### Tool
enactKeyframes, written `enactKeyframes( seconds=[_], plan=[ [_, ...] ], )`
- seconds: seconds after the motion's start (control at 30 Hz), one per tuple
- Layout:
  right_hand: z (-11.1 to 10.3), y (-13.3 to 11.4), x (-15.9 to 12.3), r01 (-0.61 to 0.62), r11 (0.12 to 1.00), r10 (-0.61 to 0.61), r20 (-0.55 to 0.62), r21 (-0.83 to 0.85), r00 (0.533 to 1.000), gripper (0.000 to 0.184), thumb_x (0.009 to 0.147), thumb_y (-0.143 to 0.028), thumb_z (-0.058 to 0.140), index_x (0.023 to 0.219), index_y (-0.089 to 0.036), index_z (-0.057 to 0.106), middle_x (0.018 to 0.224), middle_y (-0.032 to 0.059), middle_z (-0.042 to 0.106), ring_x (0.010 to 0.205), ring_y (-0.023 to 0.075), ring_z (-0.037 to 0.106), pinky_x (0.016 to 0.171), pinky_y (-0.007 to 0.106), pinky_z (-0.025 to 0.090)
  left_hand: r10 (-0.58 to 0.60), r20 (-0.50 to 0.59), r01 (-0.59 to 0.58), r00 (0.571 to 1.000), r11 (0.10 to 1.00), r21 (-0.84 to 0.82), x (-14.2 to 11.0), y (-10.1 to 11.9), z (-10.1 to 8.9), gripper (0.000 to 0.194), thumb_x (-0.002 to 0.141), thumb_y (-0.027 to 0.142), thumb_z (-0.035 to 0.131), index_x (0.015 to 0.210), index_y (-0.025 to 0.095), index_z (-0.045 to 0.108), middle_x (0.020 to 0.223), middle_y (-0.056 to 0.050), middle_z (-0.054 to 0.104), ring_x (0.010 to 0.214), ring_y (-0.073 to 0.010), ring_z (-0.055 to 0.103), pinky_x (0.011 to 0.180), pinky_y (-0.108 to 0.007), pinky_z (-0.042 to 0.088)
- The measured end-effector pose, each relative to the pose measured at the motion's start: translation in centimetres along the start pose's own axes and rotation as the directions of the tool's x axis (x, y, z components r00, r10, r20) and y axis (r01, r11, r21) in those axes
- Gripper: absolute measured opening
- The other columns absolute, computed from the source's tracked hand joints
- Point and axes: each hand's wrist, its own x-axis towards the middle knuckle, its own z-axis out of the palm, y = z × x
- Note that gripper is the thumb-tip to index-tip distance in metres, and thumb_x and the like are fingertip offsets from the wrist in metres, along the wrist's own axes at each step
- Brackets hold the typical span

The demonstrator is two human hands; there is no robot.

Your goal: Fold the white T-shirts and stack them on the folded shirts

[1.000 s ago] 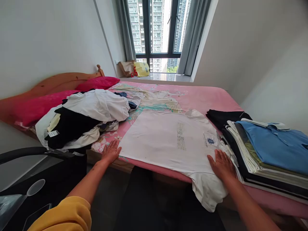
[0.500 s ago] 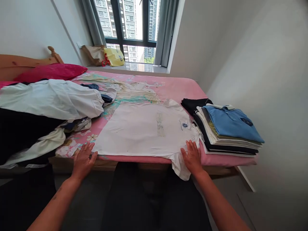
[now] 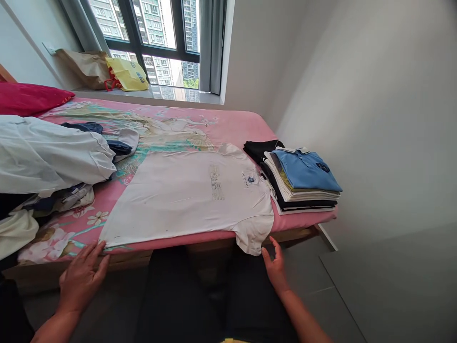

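A white T-shirt [image 3: 178, 195] lies spread flat on the bed, its collar end to the right and its hem to the left. Small print and a dark round logo show on its front. One sleeve hangs over the bed's near edge. At the shirt's lower left corner, my left hand [image 3: 83, 275] has its fingers stretched out, fingertips by the hem. My right hand [image 3: 275, 267] is just off the bed beside the hanging sleeve, fingers apart with nothing in them; whether the thumb touches the sleeve I cannot tell.
A stack of folded clothes [image 3: 303, 178], a blue polo shirt [image 3: 307, 167] on top, stands right of the T-shirt. Loose clothes [image 3: 53, 152] are heaped at the left. A pink floral sheet [image 3: 235, 121] covers the bed. Bags [image 3: 126, 74] sit on the windowsill.
My right hand has come off the T-shirt's shoulder area to beside the hanging sleeve. My left hand stays near the hem corner. The view has turned to the right.
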Motion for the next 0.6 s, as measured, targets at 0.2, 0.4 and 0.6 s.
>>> enactKeyframes(
  seconds=[0.2, 0.4, 0.6],
  plan=[
    [-0.4, 0.0, 3.1, -0.397, 0.772, 0.392, 0.120, 0.496, 0.912, 0.053, 0.066, -0.046, 0.072, 0.108, -0.019, 0.052, 0.112, 0.0079, 0.062, 0.109, 0.0223, 0.056, 0.094, 0.034, 0.044, -0.233, 0.130, 0.223, 0.964, 0.971, 0.089, 2.8, 1.3, -1.9, 0.063, 0.086, 0.055, 0.016, 0.119, 0.019, 0.055, 0.122, -0.012, 0.056, 0.116, -0.0301, 0.048, 0.098, -0.042, 0.037],
    [0.3, -2.8, 3.7, -0.611, 0.516, 0.420, 0.444, 0.600, 0.791, 0.042, 0.065, -0.038, 0.075, 0.099, -0.020, 0.058, 0.101, 0.0045, 0.068, 0.098, 0.0229, 0.063, 0.081, 0.033, 0.051, -0.427, 0.260, 0.388, 0.866, 0.902, 0.189, 4.9, 2.7, -3.6, 0.077, 0.073, 0.074, 0.028, 0.113, 0.015, 0.058, 0.116, -0.019, 0.056, 0.112, -0.0365, 0.049, 0.091, -0.050, 0.040],
    [0.5, -3.5, 3.7, -0.716, 0.412, 0.398, 0.595, 0.564, 0.698, 0.039, 0.067, -0.031, 0.076, 0.101, -0.015, 0.063, 0.097, 0.0067, 0.071, 0.092, 0.0228, 0.066, 0.083, 0.032, 0.052, -0.462, 0.378, 0.476, 0.802, 0.877, 0.062, 6.6, 1.0, -2.9, 0.084, 0.054, 0.083, 0.045, 0.100, 0.014, 0.061, 0.103, -0.022, 0.061, 0.097, -0.0415, 0.056, 0.078, -0.054, 0.043]
  ],
)
